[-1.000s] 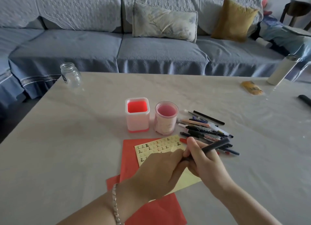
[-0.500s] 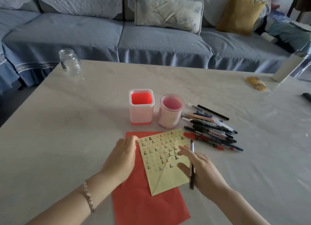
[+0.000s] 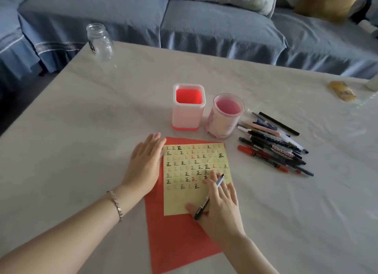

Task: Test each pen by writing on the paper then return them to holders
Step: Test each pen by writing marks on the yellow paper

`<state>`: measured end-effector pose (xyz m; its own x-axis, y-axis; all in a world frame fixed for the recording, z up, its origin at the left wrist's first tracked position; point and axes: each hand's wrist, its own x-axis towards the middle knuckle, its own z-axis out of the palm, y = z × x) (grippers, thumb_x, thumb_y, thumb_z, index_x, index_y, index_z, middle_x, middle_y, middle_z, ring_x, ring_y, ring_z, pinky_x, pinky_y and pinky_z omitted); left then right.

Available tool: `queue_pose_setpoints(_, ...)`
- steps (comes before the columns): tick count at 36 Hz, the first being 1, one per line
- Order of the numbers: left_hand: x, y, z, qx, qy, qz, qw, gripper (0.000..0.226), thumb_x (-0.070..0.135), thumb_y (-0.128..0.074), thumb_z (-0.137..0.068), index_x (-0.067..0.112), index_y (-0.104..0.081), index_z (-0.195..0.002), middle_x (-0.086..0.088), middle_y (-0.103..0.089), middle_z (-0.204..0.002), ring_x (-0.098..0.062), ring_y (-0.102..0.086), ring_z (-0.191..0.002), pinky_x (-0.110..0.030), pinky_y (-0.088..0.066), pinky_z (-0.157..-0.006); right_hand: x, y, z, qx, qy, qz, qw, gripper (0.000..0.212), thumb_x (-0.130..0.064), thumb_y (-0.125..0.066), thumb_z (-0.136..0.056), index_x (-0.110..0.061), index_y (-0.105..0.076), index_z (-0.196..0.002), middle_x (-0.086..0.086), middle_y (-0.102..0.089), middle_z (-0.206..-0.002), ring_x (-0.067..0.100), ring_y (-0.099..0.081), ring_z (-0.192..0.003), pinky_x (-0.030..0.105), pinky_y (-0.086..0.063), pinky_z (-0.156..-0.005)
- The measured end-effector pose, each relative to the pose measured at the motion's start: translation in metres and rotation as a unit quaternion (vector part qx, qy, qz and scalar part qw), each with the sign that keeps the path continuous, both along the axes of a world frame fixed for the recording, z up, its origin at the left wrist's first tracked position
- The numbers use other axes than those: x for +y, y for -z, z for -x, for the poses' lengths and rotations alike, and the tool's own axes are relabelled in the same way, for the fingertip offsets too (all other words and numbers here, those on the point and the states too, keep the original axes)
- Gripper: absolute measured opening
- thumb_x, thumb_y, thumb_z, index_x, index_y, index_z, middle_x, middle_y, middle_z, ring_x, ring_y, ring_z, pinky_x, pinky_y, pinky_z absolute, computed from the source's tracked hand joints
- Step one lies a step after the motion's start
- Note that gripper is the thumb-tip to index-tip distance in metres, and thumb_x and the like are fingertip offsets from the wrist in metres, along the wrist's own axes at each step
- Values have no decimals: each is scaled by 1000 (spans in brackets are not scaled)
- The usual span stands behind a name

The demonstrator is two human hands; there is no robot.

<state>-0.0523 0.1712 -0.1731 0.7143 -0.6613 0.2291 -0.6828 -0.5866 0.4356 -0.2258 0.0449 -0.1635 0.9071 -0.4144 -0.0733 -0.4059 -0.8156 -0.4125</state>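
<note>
The yellow paper point(image 3: 180, 200) lies square on the red sheet point(image 3: 180, 243) near the table's point(image 3: 81, 151) front edge, its grid of test marks filled down to the lower rows. The left hand point(image 3: 145, 167) is flat, fingers straight, pressing the sheet's left edge. The right hand point(image 3: 221, 208) is spread flat over the lower right corner with a black pen point(image 3: 204, 204) wedged between its fingers, tip pointing away. The next move, I'd judge, is to roll that pen into a writing grip while the left hand pins the paper, then mark a blank cell. Both holders, square point(image 3: 188, 107) and round point(image 3: 226, 116), stand empty just beyond, the pen pile point(image 3: 274, 149) to their right.
</note>
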Motion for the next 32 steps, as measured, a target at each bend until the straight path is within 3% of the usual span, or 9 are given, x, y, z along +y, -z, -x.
queue_pose_setpoints(5,7,-8,21,-2,79,-22,997,50,28,-29,-95,7,-34,-140,-9,-32,-148,-18,-23,-138,-37,-15,-115,18,2,-15,-32,-2,-26,999,76,-72,-34,-73,-23,-33,-132,4,-13,-155,16,-4,-144,25,14,-111)
queue_pose_setpoints(9,8,-9,36,26,140,-63,988,60,44,-23,-93,15,-21,-146,-3,-16,-154,-14,-9,-142,-31,-6,-114,12,-4,-20,-85,25,-95,992,51,-37,-64,-83,-16,-45,-126,5,-33,-149,20,-26,-139,35,-18,-115)
queue_pose_setpoints(12,5,-6,42,44,146,-113,982,70,60,-6,-84,26,6,-145,11,15,-151,-4,20,-138,-26,12,-113,1,-13,-9,-146,82,-155,974,34,-22,-65,-84,-20,-53,-116,-8,-54,-122,18,-51,-118,32,-42,-96)
queue_pose_setpoints(14,3,-3,43,39,144,-125,981,77,65,-6,-81,26,4,-146,11,16,-151,-6,22,-138,-26,17,-111,-6,-23,0,-188,106,-184,959,15,-24,-60,-87,-30,-56,-99,-10,-63,-101,13,-63,-91,24,-50,-77)
queue_pose_setpoints(16,0,1,44,38,138,-131,981,81,68,-10,-80,24,-7,-148,7,8,-153,-9,18,-139,-29,16,-112,-14,-31,5,-228,127,-207,943,5,-41,-49,-88,-39,-52,-85,-10,-68,-77,0,-59,-63,10,-43,-56)
queue_pose_setpoints(17,0,4,44,34,136,-127,982,82,68,-14,-80,22,-14,-148,4,1,-154,-11,14,-140,-31,14,-113,-17,-34,6,-243,147,-222,933,19,-50,-39,-84,-39,-54,-82,-7,-67,-68,0,-57,-57,8,-39,-52)
queue_pose_setpoints(23,-1,8,42,20,139,-90,986,72,64,-33,-83,21,-38,-140,-1,-26,-151,-16,-11,-142,-38,-5,-112,-24,-40,-8,-260,196,-321,889,43,-57,-31,-75,-29,-64,-75,5,-61,-66,8,-57,-61,10,-44,-58)
queue_pose_setpoints(28,-3,6,40,32,116,-90,989,71,68,-35,-79,29,-39,-139,5,-24,-152,-13,-7,-142,-39,-2,-113,-19,-33,-33,-269,216,-410,844,28,-14,-40,-97,-14,-64,-81,-2,-67,-67,16,-63,-65,27,-52,-62)
queue_pose_setpoints(32,-4,5,40,35,103,-96,989,74,72,-33,-77,32,-36,-140,7,-20,-153,-14,-4,-143,-41,4,-113,-8,-30,-48,-283,237,-418,830,25,-17,-58,-89,-3,-57,-68,0,-56,-46,12,-50,-41,20,-44,-44)
